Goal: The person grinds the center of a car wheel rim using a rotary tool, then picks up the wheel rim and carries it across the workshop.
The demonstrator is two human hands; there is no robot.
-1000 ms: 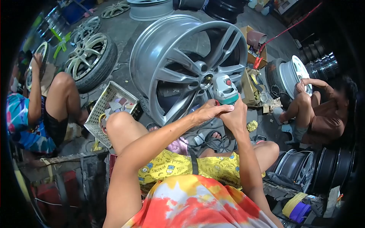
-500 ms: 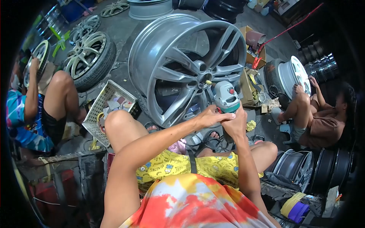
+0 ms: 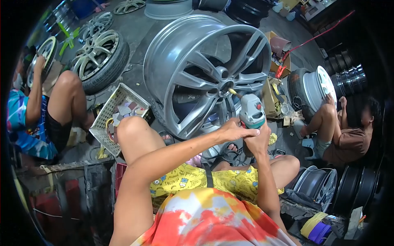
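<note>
A large silver alloy wheel rim [image 3: 207,53] stands tilted in front of me, its spokes facing my hands. Both hands hold a grey and green power grinder [image 3: 251,107], which has a small yellowish tip [image 3: 232,91] pointing at the rim's hub. I cannot tell whether the tip touches the metal. My right hand [image 3: 258,142] wraps round the grinder's lower body. Against its near left side, my left hand [image 3: 235,131] is closed, with the thumb stretched across toward my right hand.
A cream plastic basket [image 3: 107,107] of sandpaper pieces sits left of my knee. Cardboard boxes [image 3: 274,96] stand right of the rim. One person [image 3: 30,119] at left and another [image 3: 349,137] at right sit by wheels. More rims and a tyred wheel [image 3: 98,61] lie around.
The view has shifted slightly, moving the scene rightward. My hands and the grinder have drawn back a little from the hub. The right-hand person's far hand has lowered.
</note>
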